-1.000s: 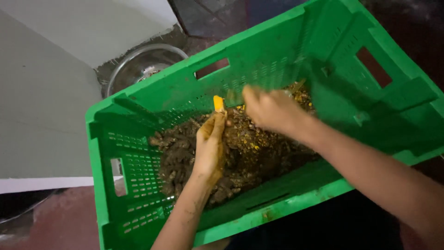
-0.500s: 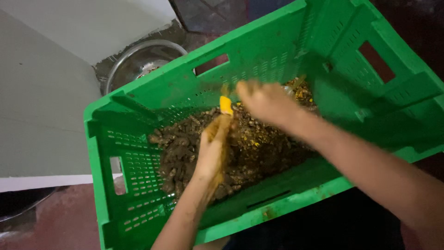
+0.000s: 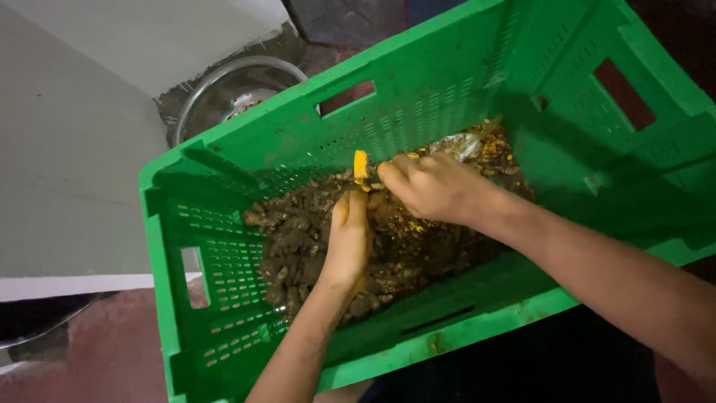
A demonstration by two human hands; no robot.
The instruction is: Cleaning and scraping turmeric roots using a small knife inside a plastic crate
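Note:
A green plastic crate (image 3: 224, 246) with slotted walls holds a heap of brown, soil-covered roots (image 3: 291, 246) mixed with yellow-orange scraps. My left hand (image 3: 349, 242) reaches into the heap and pinches a small bright yellow-orange root piece (image 3: 360, 164) upright between its fingertips. My right hand (image 3: 431, 188) is curled right beside it, fingers closed at the same piece; whether it holds a blade is hidden. Both hands are stained yellow.
A round steel bowl (image 3: 224, 93) sits on the floor behind the crate's far wall. A grey-white wall or slab (image 3: 67, 164) fills the left side. A crumpled clear plastic scrap (image 3: 459, 145) lies at the back of the heap. Reddish floor (image 3: 97, 351) shows at lower left.
Both hands stayed together over the heap, shifting slightly with the yellow piece still held. The view has moved a little to the right.

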